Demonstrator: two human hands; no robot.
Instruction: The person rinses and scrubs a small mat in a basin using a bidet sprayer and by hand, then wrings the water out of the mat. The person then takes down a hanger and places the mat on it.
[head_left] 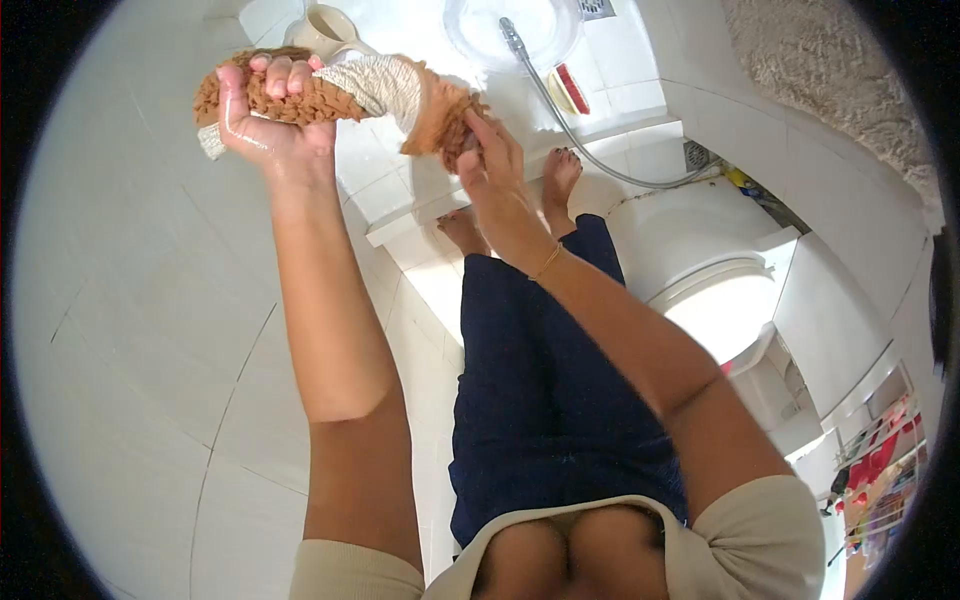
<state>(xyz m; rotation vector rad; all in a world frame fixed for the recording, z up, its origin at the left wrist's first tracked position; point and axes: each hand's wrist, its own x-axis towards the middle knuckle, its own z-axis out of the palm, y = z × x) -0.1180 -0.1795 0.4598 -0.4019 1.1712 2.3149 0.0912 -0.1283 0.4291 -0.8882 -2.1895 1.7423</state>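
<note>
A brown shaggy bath mat with a whitish backing is twisted lengthwise into a thick roll in the upper part of the head view. My left hand, wet and shiny, is closed round its left part, the fingers pressed into the brown tufts. At the lower right end of the roll, my right hand has its fingers curled on the tufts. The mat is held up between both hands above the white tiled floor. Part of my right fingers' grip is hidden behind the hand.
A beige dipper and a clear round basin stand at the top. A shower head on its hose and a red-and-white brush lie near the basin. A low tiled ledge crosses by my feet. The toilet stands right.
</note>
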